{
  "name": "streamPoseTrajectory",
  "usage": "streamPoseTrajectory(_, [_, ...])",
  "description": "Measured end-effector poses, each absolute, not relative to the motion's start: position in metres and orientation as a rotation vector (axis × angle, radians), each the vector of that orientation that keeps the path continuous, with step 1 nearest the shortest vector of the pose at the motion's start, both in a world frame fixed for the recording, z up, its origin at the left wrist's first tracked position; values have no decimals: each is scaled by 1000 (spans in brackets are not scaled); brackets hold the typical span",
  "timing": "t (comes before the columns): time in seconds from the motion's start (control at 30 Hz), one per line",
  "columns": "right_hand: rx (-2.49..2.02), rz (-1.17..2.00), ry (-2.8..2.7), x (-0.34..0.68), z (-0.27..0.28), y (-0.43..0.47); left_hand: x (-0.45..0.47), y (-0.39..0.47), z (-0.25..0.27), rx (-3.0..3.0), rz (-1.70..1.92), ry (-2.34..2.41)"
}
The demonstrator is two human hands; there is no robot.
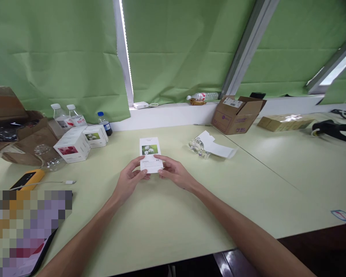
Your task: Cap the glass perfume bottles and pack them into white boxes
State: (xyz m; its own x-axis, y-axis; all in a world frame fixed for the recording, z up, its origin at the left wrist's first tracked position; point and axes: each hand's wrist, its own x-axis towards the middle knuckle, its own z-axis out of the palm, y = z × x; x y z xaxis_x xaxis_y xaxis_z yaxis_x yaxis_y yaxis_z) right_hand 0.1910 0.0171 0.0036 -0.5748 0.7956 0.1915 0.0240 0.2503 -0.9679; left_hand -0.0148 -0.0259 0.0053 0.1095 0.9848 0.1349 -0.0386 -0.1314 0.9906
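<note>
A small white box (151, 164) with a picture of white flowers on its far part and printed lines on its near part is held above the pale table. My left hand (129, 177) grips its left side, thumb at the near edge and fingers around the side. On the opposite side, my right hand (177, 175) grips it in the same way. To the right lie clear, shiny small items (196, 146), too small to name, beside an unfolded white card (219, 147).
Several white flower-print boxes (72, 146) stand at left, near a clear plastic bottle (50, 157) and brown bags. A yellow device (31, 179), a cable and a pixelated screen are at lower left. At the back right sit an open carton (233, 117) and yellowish boxes (285, 122).
</note>
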Motion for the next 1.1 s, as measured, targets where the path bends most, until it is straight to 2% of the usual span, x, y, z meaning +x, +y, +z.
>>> streamPoseTrajectory(1.1, [-727, 1359, -1841, 191, 5, 17, -14, -26, 1, 1372, 1252, 1043])
